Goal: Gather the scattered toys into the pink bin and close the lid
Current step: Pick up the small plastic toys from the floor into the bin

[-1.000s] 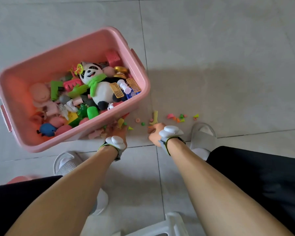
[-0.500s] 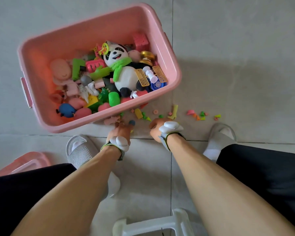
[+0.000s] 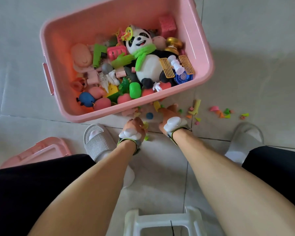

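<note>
Toys (image 3: pixel 220 112) strewn beside pink bin (image 3: pixel 205 53) (lid (image 3: pixel 41 150) apart) on grey floor tiles (image 3: pixel 262 48)

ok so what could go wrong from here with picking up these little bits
The far cluster of small pieces lies well to the right of both hands and could get missed. Bits near the right slipper might be stepped on or kicked. The left hand already holds small pieces in a full grip, so some could drop before reaching the pink bin. The lid lies behind the left leg.
</note>
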`<state>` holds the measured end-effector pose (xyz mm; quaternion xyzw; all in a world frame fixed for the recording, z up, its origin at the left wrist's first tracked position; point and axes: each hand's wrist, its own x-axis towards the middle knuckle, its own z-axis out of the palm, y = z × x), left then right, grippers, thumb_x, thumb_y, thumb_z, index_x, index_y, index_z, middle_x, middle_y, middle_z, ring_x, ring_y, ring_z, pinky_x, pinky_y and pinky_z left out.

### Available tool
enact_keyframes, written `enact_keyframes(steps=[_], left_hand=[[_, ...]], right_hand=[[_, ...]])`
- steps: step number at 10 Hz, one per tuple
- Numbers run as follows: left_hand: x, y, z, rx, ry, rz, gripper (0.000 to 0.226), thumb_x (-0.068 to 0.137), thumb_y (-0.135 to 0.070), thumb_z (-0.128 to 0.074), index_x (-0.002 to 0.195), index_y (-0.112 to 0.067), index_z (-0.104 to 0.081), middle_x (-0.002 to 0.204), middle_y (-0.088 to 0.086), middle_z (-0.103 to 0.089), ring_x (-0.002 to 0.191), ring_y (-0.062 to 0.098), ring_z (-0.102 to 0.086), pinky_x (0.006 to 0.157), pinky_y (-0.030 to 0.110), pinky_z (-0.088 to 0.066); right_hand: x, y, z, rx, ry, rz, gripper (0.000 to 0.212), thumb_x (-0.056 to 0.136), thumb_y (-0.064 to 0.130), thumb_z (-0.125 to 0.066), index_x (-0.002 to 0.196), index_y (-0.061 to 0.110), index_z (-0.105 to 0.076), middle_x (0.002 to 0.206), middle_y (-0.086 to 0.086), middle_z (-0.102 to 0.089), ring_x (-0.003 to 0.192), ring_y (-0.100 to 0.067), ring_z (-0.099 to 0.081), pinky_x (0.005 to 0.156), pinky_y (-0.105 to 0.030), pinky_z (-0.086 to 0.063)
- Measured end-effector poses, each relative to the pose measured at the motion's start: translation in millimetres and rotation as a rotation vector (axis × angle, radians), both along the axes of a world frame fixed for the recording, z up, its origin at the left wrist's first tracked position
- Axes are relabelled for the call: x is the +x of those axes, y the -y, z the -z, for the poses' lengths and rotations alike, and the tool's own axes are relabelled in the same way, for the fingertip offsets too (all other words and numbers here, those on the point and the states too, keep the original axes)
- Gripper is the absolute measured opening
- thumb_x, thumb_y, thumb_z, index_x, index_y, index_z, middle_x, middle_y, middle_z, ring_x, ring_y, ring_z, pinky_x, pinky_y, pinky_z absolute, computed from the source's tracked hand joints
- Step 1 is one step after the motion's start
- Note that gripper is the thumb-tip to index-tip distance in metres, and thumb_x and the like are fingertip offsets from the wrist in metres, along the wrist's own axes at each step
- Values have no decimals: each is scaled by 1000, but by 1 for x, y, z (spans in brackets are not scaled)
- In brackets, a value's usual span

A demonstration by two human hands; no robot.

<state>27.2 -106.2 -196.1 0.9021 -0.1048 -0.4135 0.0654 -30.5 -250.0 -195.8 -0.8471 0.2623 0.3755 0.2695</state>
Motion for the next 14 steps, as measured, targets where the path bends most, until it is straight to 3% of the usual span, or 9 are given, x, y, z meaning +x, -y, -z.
enact_keyframes(steps=[1, 2, 3, 4, 7, 8, 9, 10, 14], left_hand=[[1, 2, -4, 46, -60, -297, 18, 85, -44, -54, 102, -39, -58, 90, -9, -60, 79, 20, -62, 59, 23, -42], [9, -6, 34, -3, -145, -559, 31, 57, -29, -58, 87, -37, -65, 74, -3, -71, 68, 22, -71, 70, 36, -60], [13, -22, 82, 41, -243, -571, 33, 53, -17, -59, 76, -41, -64, 68, -6, -73, 67, 19, -72, 76, 40, -60], [11, -18, 66, 50, -287, -583, 34, 53, -19, -60, 75, -45, -67, 61, -14, -71, 67, 16, -72, 76, 35, -60], [7, 3, 20, -46, -274, -612, 33, 76, -6, -67, 103, -24, -65, 65, -9, -65, 65, 11, -62, 77, 26, -56], [8, 8, 10, -80, -285, -606, 33, 88, -4, -62, 119, -17, -60, 70, -9, -59, 60, 4, -57, 47, 14, -45], [6, 10, 1, -115, -271, -645, 32, 90, -4, -62, 120, -11, -61, 71, -2, -58, 58, 5, -58, 31, 10, -36], [4, 9, -1, -123, -269, -677, 33, 89, -4, -63, 121, -9, -61, 65, -1, -57, 45, 6, -49, 31, 11, -36], [4, 15, 2, -132, -278, -685, 21, 85, -6, -63, 102, -18, -63, 63, -3, -58, 50, 9, -53, 45, 17, -44]], right_hand=[[5, -14, 5, -9, 78, 15, 55, 94, 17, -53, 146, 23, -36, 152, -16, -24, 138, -37, -27, 111, -43, -28], [10, -23, 13, -100, 173, 55, 51, 93, 17, -47, 143, 21, -37, 145, -14, -32, 131, -36, -36, 103, -43, -37], [11, -26, 18, -175, 225, 39, 51, 93, 15, -43, 142, 18, -33, 137, -13, -38, 121, -34, -42, 92, -40, -43], [11, -21, 20, -173, 191, 4, 48, 91, 12, -42, 139, 13, -35, 135, -14, -41, 121, -34, -44, 96, -41, -43], [12, -16, 20, -161, 53, -38, 34, 96, 12, -45, 130, 10, -45, 131, -16, -42, 119, -35, -49, 93, -39, -44], [9, -17, 20, -186, 65, -52, 34, 97, 14, -42, 132, 12, -44, 132, -14, -41, 122, -34, -45, 94, -39, -44], [8, -16, 22, -180, 54, -49, 35, 97, 13, -42, 132, 13, -46, 134, -14, -40, 123, -33, -42, 95, -38, -43], [5, -14, 23, -179, 65, -45, 34, 97, 13, -41, 130, 11, -47, 132, -14, -41, 119, -34, -46, 94, -38, -43], [-2, -6, 32, -211, 102, 49, 28, 94, 8, -44, 121, 3, -49, 128, -18, -47, 110, -36, -55, 84, -37, -44]])
